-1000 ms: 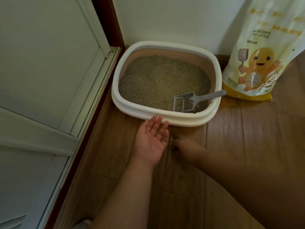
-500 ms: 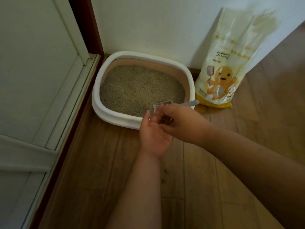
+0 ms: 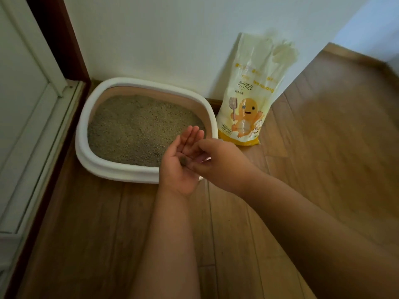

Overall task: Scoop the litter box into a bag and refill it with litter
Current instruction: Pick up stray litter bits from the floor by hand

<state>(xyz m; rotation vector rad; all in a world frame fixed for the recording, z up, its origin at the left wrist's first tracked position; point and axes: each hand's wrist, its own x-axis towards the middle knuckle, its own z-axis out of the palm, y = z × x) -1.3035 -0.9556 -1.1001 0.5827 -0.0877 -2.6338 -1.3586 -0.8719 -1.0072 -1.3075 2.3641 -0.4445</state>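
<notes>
Litter box [image 3: 121, 169], white with a beige inner wall, stands on the wooden floor [image 3: 323, 169] in the far left corner, against the white wall [image 3: 172, 39] and just beside the white door frame [image 3: 32, 126] on the left. It is filled with grey-beige litter [image 3: 133, 130], which lies quite flat and reaches close to the inner wall on all sides. To the right of the box, the yellow and white bag of bentonite cat litter [image 3: 250, 100] leans upright against the wall, very near the right rim of the box; it shows a cartoon orange figure with a scoop, and its top is crumpled.

Both forearms of the person come from the near side and meet in front of the near right part of the box. The left hand [image 3: 181, 162] is held palm up, flat and relaxed, with the fingers straight and pointing over the litter. On its palm lies a small dark clump [image 3: 184, 161], roundish in shape. The right hand [image 3: 218, 160] comes from the right with its back turned up; its fingers [image 3: 195, 168] are bent down and gathered together over the left palm, right next to the clump. Whether they really touch or pinch the clump cannot be told, because this part is blurred.
</notes>
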